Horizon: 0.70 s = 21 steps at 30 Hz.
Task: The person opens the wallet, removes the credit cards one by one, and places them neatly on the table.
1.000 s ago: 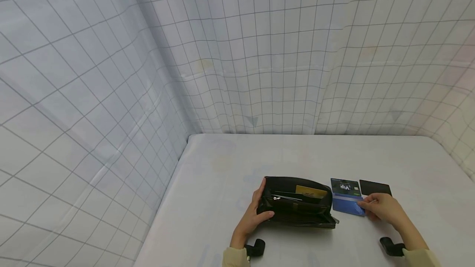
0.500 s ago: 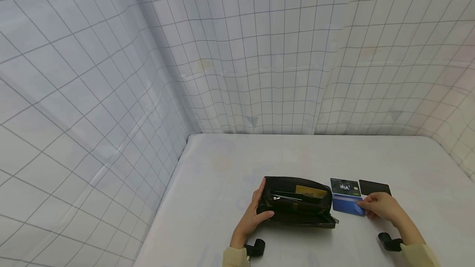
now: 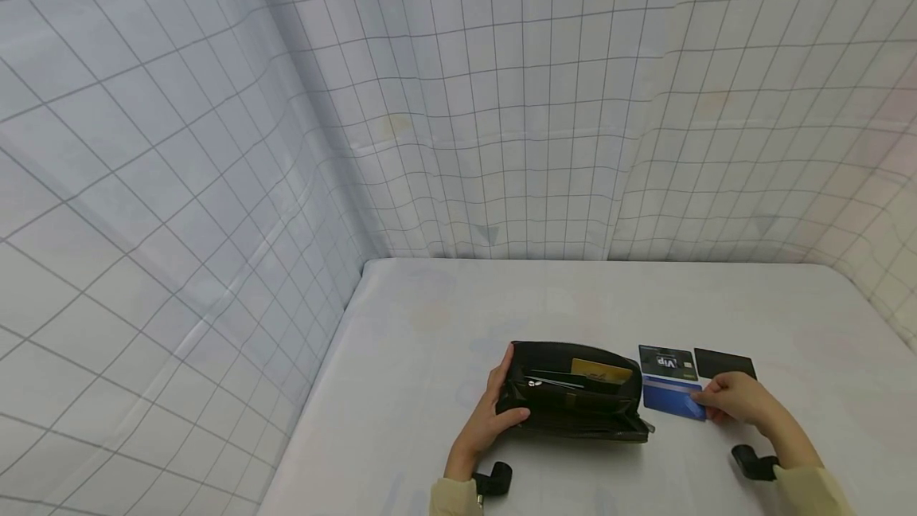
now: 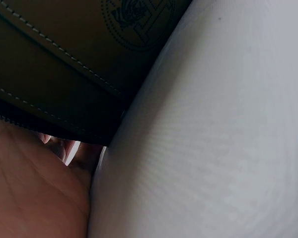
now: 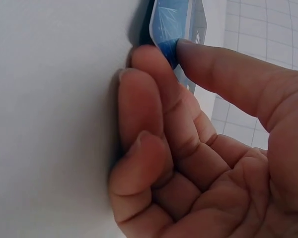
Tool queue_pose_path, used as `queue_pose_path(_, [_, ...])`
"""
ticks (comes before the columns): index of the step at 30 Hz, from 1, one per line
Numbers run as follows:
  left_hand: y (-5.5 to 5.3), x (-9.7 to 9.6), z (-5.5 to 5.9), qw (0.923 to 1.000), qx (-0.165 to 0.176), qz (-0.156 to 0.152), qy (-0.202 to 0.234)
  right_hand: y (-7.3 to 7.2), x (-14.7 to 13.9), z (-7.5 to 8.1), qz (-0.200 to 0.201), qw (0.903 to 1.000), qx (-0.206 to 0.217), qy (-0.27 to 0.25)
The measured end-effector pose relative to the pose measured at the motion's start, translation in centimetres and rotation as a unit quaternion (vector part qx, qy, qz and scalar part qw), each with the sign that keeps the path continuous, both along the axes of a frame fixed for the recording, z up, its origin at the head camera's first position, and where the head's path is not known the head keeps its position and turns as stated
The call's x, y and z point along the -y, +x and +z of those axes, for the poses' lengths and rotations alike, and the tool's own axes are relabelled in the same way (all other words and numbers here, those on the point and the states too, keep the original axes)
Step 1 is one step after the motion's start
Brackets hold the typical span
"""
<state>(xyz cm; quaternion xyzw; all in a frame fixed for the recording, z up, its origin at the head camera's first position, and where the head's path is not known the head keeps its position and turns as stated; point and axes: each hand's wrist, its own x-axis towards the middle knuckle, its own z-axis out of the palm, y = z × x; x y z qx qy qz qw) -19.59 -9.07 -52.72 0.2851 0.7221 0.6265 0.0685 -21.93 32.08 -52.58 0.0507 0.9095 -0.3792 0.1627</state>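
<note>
A dark long wallet stands gaping on the white table, with a yellow card showing inside it. My left hand grips the wallet's left end, thumb over the front and fingers behind. Seen from the left wrist, the wallet has pale stitching, a zip edge and a round emblem. To its right lies a blue card; my right hand pinches its right edge. In the right wrist view, thumb and index finger hold the corner of the blue card, the other fingers curled near the table.
A dark card marked "Vip" lies just behind the blue card. Beside it is a plain black card, partly covered by the right hand. White sheeting with a grid walls in the table at the back and sides.
The right wrist has shifted slightly forward, and the blue card has moved a touch toward the right and nearer. The left hand and the wallet have stayed put.
</note>
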Motion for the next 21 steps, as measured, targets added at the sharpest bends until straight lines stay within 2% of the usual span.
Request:
queue_pose_path(2, [-0.2,0.0,-0.4,1.0000,-0.002,0.000,0.003,-0.1,0.0,0.1,0.002,1.0000,0.002,0.002])
queue_pose_path(8, [-1.0,0.1,-2.8,0.9999,0.005,0.010,0.004,-0.1,0.0,0.5,0.008,0.9999,0.015,-0.001])
queue_pose_path(10, [-1.2,0.1,-3.2,0.9999,0.008,0.011,0.004,-0.2,0.0,0.7,0.010,0.9998,0.019,-0.003])
queue_pose_path(14, [-1.3,0.1,-3.6,0.9999,0.007,0.008,0.013,-0.3,-0.1,0.8,0.014,0.9995,0.026,-0.009])
queue_pose_path(21, [-1.3,0.2,-3.5,1.0000,0.002,0.004,0.008,-0.5,-0.1,0.8,0.006,0.9990,0.042,-0.012])
